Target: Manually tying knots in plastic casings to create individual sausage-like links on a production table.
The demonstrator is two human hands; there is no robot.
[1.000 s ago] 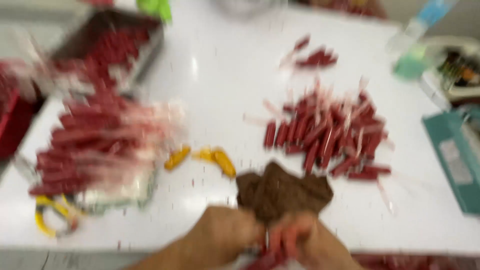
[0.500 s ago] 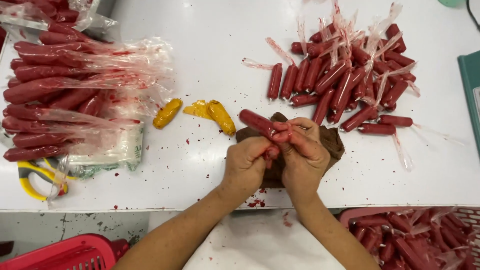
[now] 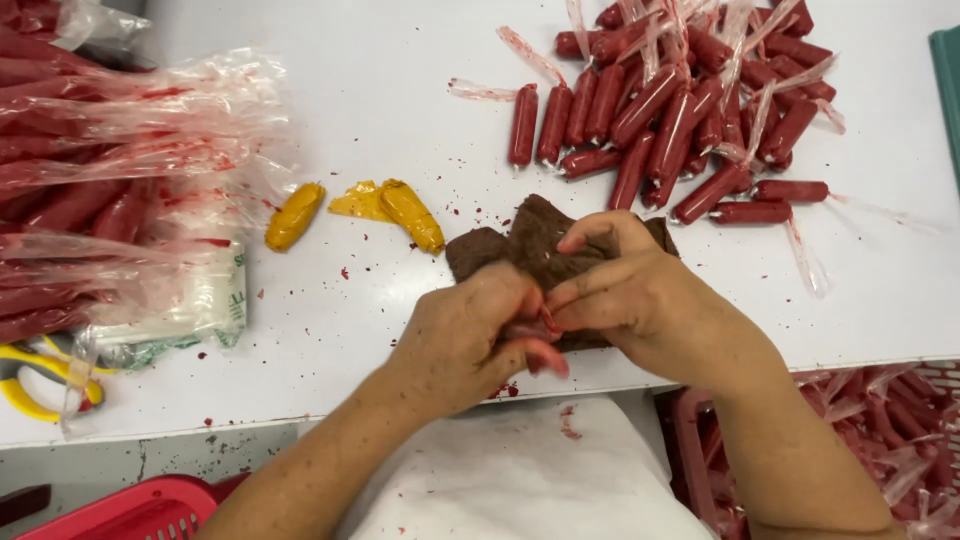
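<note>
We find left hand point(image 3: 465, 340) and right hand point(image 3: 630, 300) fingers pinching a red sausage point(image 3: 530, 330) over the brown cloth point(image 3: 530, 240) at the worktop's point(image 3: 400, 120) front edge; grip should be firm.

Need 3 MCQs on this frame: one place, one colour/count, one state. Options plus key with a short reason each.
1. Where does the pile of loose red sausages lie?
A. table's far right
B. in the basket
C. on the scissors

2. What colour is the cloth under the hands?
A. white
B. brown
C. blue

3. How are the left hand and right hand?
A. apart, flat
B. together, fingers pinching
C. one out of view

Key: 1 A, the pile sits on the white table at upper right. 2 B, it is dark brown. 3 B, both hands meet over the cloth, pinching something small.
</note>
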